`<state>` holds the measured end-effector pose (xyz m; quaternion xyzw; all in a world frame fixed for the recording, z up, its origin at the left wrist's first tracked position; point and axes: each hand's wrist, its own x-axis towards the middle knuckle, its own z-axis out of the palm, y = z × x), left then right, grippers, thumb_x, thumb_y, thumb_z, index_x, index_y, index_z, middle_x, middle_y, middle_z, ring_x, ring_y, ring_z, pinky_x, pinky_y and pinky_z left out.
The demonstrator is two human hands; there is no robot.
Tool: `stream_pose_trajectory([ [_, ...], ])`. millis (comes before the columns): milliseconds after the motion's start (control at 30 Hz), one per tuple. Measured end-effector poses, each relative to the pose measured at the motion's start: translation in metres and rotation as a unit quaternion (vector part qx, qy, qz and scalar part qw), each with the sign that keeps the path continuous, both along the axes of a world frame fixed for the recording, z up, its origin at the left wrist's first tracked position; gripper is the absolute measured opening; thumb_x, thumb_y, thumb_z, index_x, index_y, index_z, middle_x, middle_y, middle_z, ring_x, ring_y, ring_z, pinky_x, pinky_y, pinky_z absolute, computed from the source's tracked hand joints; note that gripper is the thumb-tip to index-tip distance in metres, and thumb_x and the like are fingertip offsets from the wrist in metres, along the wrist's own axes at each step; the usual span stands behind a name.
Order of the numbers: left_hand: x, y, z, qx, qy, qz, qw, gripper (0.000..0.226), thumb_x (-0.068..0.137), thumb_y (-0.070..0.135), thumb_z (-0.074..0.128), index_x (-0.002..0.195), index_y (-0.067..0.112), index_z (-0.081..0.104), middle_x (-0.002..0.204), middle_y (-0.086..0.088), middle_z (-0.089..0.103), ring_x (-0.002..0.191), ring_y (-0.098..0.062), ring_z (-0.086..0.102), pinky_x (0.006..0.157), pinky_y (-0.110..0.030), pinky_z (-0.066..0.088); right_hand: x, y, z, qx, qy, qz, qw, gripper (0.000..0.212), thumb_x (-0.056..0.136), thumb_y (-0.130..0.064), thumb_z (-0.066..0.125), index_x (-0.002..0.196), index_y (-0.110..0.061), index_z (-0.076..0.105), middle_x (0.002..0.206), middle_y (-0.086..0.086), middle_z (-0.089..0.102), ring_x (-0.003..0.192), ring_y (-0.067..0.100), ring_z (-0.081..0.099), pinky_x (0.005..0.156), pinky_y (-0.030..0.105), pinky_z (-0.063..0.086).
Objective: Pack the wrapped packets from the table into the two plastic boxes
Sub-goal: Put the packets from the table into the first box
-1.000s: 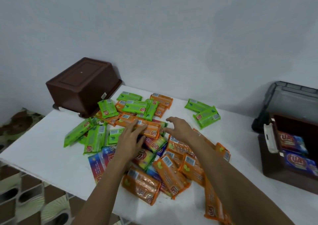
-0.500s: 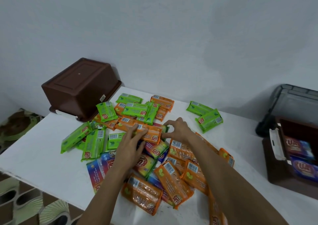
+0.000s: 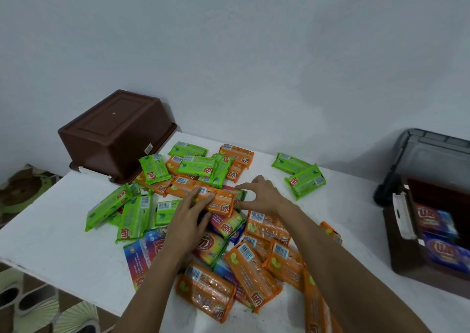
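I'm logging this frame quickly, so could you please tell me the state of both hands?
Left hand: open, fingers flat on the orange packet.
Right hand: pinching that packet's end.

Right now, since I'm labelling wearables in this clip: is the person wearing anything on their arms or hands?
No. The left hand and right hand are bare: no gloves or watch show. The left forearm and right forearm are bare too, sleeveless down to the frame's bottom edge.

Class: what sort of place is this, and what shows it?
Likely a room in a home: a white table against a plain wall, patterned floor tiles, an upturned brown plastic box.
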<state>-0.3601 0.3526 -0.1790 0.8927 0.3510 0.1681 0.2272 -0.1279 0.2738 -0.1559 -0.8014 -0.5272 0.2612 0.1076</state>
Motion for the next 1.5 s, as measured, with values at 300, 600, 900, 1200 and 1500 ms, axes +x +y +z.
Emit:
stream_pose_trajectory([
  [300, -0.001, 0.001, 0.0, -0.014, -0.004, -0.003, 1.0, 0.047, 0.096, 0.031, 0.055, 0.141, 0.038, 0.044, 0.158, 0.005, 0.02, 0.141, -0.021, 0.029, 0.103, -0.044, 0.046, 0.004, 0.008, 0.001, 0.002, -0.055, 0.012, 0.998, 0.068, 0.075, -0.057, 0.071, 0.137, -0.042, 0.048, 0.123, 0.005, 0.043, 0.118, 0.026, 0.044, 0.097, 0.045, 0.044],
  [600, 0.0, 0.003, -0.002, -0.012, -0.004, -0.003, 1.0, 0.047, 0.095, 0.033, 0.055, 0.141, 0.039, 0.043, 0.158, 0.007, 0.021, 0.14, -0.019, 0.031, 0.1, -0.041, 0.049, 0.039, -0.002, 0.007, -0.034, -0.107, 0.035, 0.993, 0.073, 0.078, -0.056, 0.069, 0.142, -0.034, 0.043, 0.128, 0.009, 0.042, 0.12, 0.028, 0.042, 0.097, 0.042, 0.044],
  [900, 0.0, 0.002, 0.0, 0.01, 0.003, -0.005, 1.0, 0.048, 0.096, 0.033, 0.054, 0.142, 0.037, 0.042, 0.158, 0.005, 0.021, 0.14, -0.022, 0.031, 0.103, -0.038, 0.041, 0.029, -0.007, 0.004, 0.03, -0.077, -0.003, 0.997, 0.072, 0.073, -0.057, 0.075, 0.128, -0.018, 0.049, 0.122, 0.006, 0.047, 0.113, 0.025, 0.045, 0.092, 0.039, 0.044],
  [1200, -0.011, 0.017, 0.013, -0.031, 0.097, -0.084, 0.991, 0.076, 0.086, 0.043, 0.066, 0.148, 0.043, 0.023, 0.16, 0.013, 0.0, 0.146, -0.018, 0.015, 0.112, -0.04, 0.029, 0.013, -0.03, 0.018, 0.238, 0.295, -0.192, 0.905, 0.049, 0.076, -0.03, 0.083, 0.109, -0.015, 0.051, 0.105, 0.006, 0.065, 0.102, 0.023, 0.063, 0.089, 0.038, 0.051],
  [1500, 0.016, 0.011, 0.018, -0.011, 0.1, -0.019, 0.995, 0.07, 0.083, 0.061, 0.058, 0.145, 0.038, 0.034, 0.159, 0.002, 0.018, 0.142, -0.027, 0.02, 0.113, -0.052, 0.027, 0.001, -0.041, 0.028, 0.3, 0.46, -0.295, 0.782, 0.049, 0.084, -0.02, 0.076, 0.122, -0.021, 0.046, 0.11, 0.009, 0.071, 0.103, 0.024, 0.069, 0.089, 0.044, 0.057],
])
